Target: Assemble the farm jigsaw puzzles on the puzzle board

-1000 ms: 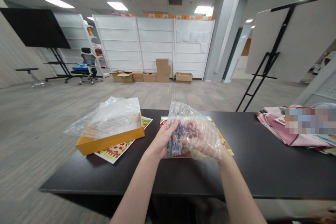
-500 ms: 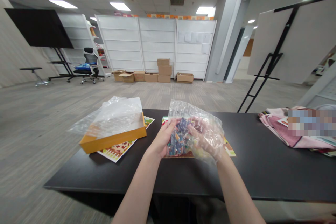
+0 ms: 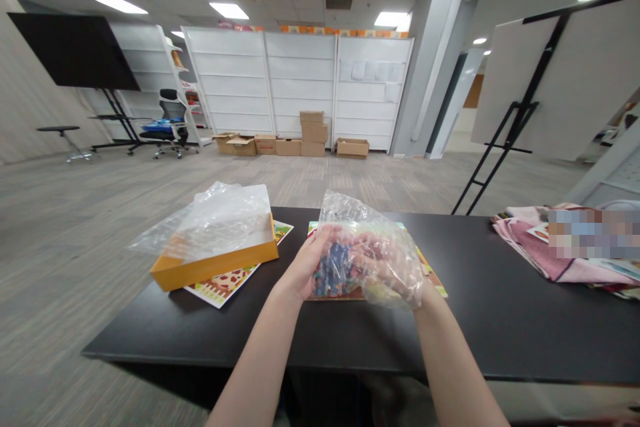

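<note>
Person at the long, smooth black table (image 3: pixel 500 320) has a clear, crinkly plastic bag (image 3: pixel 345 208) btwn both hands, right over a flat, brightly printed sheet (image 3: pixel 436 275) w/ a yellow-green edge poking out on the right. Can't tell if bag & sheet touch. Small blue and multicoloured pcs (image 3: pixel 336 263) show thru the plastic, bunched in the bag's left part.

Left hand (image 3: pixel 306 268) is outside, curled round that side, thumb up on the bag, plastic nipped btwn thumb & fingers. Right hand (image 3: pixel 383 272) is inside the bag to the wrist, fingers pointing left at the pcs; too much glare off the film, so can't tell if they pinch any or just touch.

Same table, to the left: a shallow, open yellow-orange cardboard box (image 3: pixel 215 268) w/ white inside, topped by crumpled clear plastic film (image 3: pixel 213 217) that spills past its left end. Under the box, a white-edged card w/ brown-spotted print (image 3: pixel 225 287) sticks out. Far right: a heap of pink cloth (image 3: pixel 555 257), the stuff on top pixelated.

In the bkgd, brown cardboard boxes (image 3: pixel 313 133) stand along tall white slatted shelving (image 3: pixel 300 73).
</note>
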Demonstrator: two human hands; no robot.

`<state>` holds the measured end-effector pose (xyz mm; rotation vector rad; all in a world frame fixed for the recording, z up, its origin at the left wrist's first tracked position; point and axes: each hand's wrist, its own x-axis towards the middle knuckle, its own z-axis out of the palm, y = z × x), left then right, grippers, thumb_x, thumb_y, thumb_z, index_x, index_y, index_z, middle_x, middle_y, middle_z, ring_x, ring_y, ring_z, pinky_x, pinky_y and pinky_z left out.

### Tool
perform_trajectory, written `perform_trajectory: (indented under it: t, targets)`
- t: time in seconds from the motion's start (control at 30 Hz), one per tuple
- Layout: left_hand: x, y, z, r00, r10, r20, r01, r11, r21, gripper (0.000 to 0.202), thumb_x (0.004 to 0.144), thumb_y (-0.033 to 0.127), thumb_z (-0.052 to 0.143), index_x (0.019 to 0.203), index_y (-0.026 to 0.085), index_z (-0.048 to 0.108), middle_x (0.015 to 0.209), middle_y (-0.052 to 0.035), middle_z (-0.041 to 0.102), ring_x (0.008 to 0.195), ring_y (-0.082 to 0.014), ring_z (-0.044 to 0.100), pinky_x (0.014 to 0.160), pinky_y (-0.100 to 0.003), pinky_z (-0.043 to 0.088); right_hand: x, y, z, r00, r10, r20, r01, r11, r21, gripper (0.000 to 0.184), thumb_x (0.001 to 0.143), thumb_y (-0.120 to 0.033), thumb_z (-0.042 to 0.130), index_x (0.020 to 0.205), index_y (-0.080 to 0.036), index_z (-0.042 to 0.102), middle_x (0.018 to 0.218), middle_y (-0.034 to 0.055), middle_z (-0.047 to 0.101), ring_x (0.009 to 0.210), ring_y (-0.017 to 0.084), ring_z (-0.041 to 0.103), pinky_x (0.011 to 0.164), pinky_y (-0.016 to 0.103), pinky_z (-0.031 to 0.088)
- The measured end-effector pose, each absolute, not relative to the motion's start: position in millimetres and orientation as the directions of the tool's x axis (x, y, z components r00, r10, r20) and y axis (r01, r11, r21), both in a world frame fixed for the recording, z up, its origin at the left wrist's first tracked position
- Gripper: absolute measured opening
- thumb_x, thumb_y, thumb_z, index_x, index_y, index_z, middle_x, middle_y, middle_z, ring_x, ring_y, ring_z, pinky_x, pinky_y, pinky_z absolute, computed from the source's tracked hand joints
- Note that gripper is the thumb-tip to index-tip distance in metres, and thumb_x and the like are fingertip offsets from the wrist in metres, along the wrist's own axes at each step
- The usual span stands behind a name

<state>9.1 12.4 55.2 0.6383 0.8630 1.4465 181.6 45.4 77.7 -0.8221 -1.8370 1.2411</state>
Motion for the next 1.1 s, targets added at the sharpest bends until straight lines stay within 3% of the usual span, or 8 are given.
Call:
perform_trajectory:
  t: [0.13,0.33,0.47,0.6,0.73,0.83,0.97,1.1]
  targets:
    - [9.6,12.2,53.2,-0.034,0.995,-0.098,-0.559,0.062,0.827,0.040,0.083,0.047,0.072,0.107,0.015,0.070,0.090,-0.0098,0.076,0.065,-0.0203,0.069,0.063,-0.033,0.057,182.5,48.6,79.2,-0.701,0.700,0.137,0.032,0.223,-0.974,0.043,0.078,-0.058,0.072,0.108,-0.027,0.076,0.104,0.0084,0.076,0.089,0.028,0.072,0.078,0.042,0.061]
    - [12.4,12.3,52.7,-0.093,0.991,-0.093,-0.515,0.032,0.857,0.038,0.080,0.045,0.076,0.102,0.014,0.073,0.098,-0.0119,0.076,0.086,-0.0245,0.072,0.073,-0.031,0.056,173.7,51.9,69.5,-0.679,0.637,0.365,0.152,0.609,-0.779,0.031,0.090,-0.048,0.062,0.113,-0.032,0.076,0.117,0.0058,0.073,0.120,0.031,0.062,0.112,0.050,0.043]
    - [13.5,10.8,55.9,-0.140,0.989,-0.050,-0.497,-0.026,0.867,0.039,0.081,0.044,0.076,0.103,0.012,0.074,0.100,-0.0131,0.076,0.086,-0.0234,0.072,0.076,-0.031,0.056,173.3,51.9,61.3,-0.675,0.616,0.406,0.268,0.717,-0.643,0.054,0.088,-0.045,0.066,0.140,-0.031,0.058,0.139,0.0057,0.062,0.131,0.030,0.054,0.118,0.052,0.034]
    - [12.8,9.7,57.6,-0.179,0.983,-0.040,-0.540,-0.064,0.839,0.036,0.082,0.043,0.076,0.103,0.014,0.073,0.097,-0.0108,0.076,0.082,-0.0222,0.071,0.073,-0.031,0.057,174.1,47.6,60.1,-0.718,0.598,0.356,0.330,0.743,-0.583,0.066,0.081,-0.045,0.073,0.143,-0.031,0.055,0.146,0.0064,0.056,0.140,0.035,0.044,0.121,0.055,0.026]
    - [12.4,9.9,57.7,-0.181,0.984,-0.008,-0.547,-0.094,0.832,0.034,0.081,0.042,0.077,0.101,0.016,0.073,0.093,-0.0089,0.076,0.075,-0.0201,0.071,0.066,-0.028,0.057,169.1,46.0,54.1,-0.748,0.583,0.317,0.318,0.735,-0.599,0.055,0.077,-0.041,0.077,0.130,-0.031,0.067,0.127,0.0071,0.069,0.127,0.037,0.057,0.113,0.050,0.042]
    - [13.8,11.5,57.2,-0.225,0.974,0.036,-0.578,-0.163,0.800,0.032,0.079,0.043,0.078,0.096,0.016,0.074,0.090,-0.0080,0.076,0.078,-0.0213,0.072,0.070,-0.030,0.058,165.9,46.9,46.8,-0.748,0.605,0.273,0.336,0.700,-0.630,0.062,0.077,-0.044,0.076,0.135,-0.029,0.062,0.125,0.0079,0.070,0.116,0.035,0.064,0.105,0.048,0.049]
    - [11.8,14.5,55.8,-0.305,0.950,0.067,-0.604,-0.247,0.758,0.032,0.079,0.044,0.078,0.097,0.017,0.074,0.092,-0.0074,0.077,0.080,-0.0215,0.073,0.075,-0.032,0.059,165.6,45.9,46.3,-0.766,0.572,0.293,0.297,0.720,-0.627,0.060,0.079,-0.046,0.075,0.135,-0.028,0.062,0.124,0.0077,0.070,0.120,0.032,0.061,0.112,0.046,0.042]
    - [0.6,11.0,57.0,-0.273,0.954,0.120,-0.509,-0.249,0.824,0.044,0.081,0.052,0.074,0.107,0.017,0.073,0.104,-0.0099,0.076,0.093,-0.0248,0.072,0.085,-0.036,0.057,169.2,45.9,58.2,-0.718,0.607,0.340,0.236,0.672,-0.702,0.059,0.081,-0.044,0.073,0.136,-0.028,0.059,0.130,0.0073,0.067,0.121,0.029,0.061,0.108,0.047,0.045]
